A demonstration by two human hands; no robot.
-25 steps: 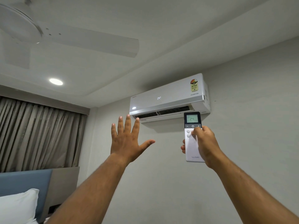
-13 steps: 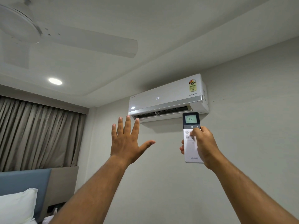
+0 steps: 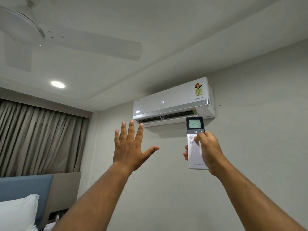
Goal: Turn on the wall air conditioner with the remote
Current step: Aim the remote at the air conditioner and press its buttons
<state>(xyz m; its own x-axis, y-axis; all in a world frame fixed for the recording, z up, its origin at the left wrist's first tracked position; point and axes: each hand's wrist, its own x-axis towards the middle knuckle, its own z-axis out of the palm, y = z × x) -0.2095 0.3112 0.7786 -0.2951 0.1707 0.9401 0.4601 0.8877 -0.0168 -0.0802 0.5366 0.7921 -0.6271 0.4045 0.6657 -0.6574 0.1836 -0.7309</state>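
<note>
Right hand [image 3: 210,150] grips slim white remote [image 3: 195,154], thumb on buttons. Left hand [image 3: 129,147] spreads empty beneath white wall air conditioner [image 3: 173,100] showing 24.

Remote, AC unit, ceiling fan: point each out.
remote [image 3: 195,156], head view, bare white body above the logo
AC unit [image 3: 171,100], head view, front panel beside the 24 readout
ceiling fan [image 3: 103,45], head view, right blade

I see bare wall below the air conditioner [image 3: 171,101], open to pass on either side of my raised arms. My left hand [image 3: 129,147] is spread flat just under the unit's louvre, nothing touching it. My right hand [image 3: 208,150] holds the remote [image 3: 195,139] upright, overlapping the unit's lower edge. The ceiling fan [image 3: 70,40] blade hangs overhead, well left.
</note>
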